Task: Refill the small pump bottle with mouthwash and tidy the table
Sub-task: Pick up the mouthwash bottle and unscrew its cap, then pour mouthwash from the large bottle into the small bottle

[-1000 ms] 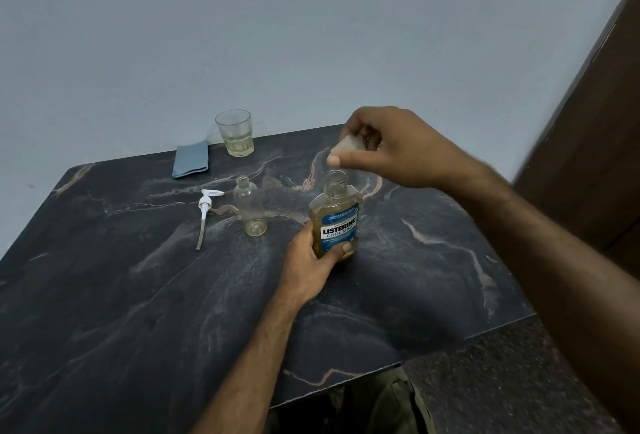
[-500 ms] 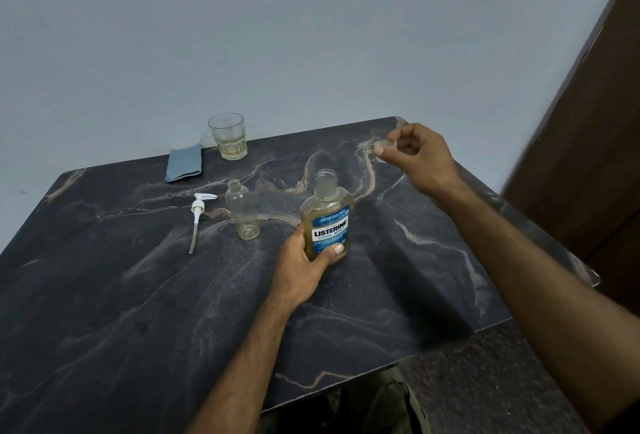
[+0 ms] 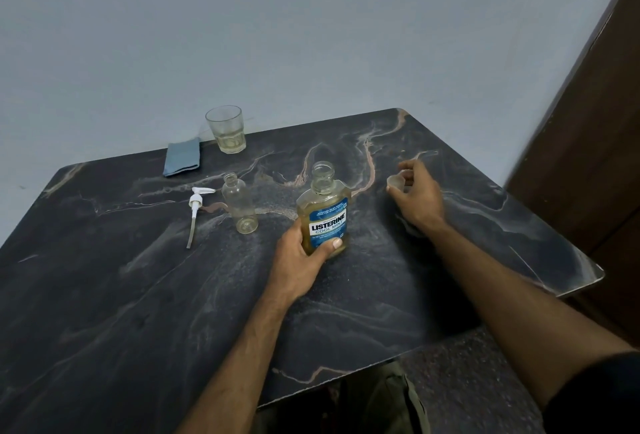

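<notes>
1. Left hand [image 3: 300, 257] grips the uncapped mouthwash bottle [image 3: 323, 212] low on its body; it stands upright, mid-table [image 3: 104, 295].
2. Right hand [image 3: 417, 196] pinches the cap [image 3: 396, 181] low over the table, right of the bottle.
3. Small pump bottle [image 3: 241, 206] stands upright and open, just left of the mouthwash, so the left hand is nearer. Pump head [image 3: 195, 208] lies beside it.
4. Versus 1 s ago: cap has moved from above the neck out to the right and down.

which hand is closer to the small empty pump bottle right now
Left. The left hand grips the mouthwash bottle just right of the small bottle; the right hand holds the cap farther right.
</notes>
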Demonstrator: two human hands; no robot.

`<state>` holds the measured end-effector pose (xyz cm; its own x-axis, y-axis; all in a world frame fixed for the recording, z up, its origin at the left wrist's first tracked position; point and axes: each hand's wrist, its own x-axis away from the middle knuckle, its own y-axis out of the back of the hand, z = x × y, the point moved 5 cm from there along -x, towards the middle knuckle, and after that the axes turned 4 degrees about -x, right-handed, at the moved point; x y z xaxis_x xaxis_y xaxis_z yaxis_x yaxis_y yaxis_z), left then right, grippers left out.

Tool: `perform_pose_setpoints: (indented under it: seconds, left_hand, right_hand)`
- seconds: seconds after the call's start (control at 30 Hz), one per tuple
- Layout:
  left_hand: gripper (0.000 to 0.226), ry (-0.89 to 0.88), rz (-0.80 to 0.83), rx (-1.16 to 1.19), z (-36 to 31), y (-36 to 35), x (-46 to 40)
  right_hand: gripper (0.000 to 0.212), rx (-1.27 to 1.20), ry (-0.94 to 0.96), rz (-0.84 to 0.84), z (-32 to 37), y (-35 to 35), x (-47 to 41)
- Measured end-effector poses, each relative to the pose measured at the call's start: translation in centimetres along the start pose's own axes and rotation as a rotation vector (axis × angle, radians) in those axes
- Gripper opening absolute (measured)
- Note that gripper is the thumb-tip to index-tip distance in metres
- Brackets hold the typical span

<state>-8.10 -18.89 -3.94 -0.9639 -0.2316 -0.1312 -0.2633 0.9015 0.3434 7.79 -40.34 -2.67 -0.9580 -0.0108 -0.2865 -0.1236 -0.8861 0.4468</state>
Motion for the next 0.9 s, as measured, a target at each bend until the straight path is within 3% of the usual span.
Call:
perform_pose_setpoints:
  seconds: [0.73, 0.9]
  left_hand:
    - [0.041, 0.014, 0.001, -0.016, 0.4, 0.0, -0.1]
    - [0.044, 0.019, 0.003, -0.028, 0.6, -0.1, -0.2]
  right_hand:
    - [0.037, 0.073, -0.038, -0.020, -1.6, 0.2, 0.7]
    - [0.045, 0.117, -0.030, -0.013, -1.4, 0.2, 0.8]
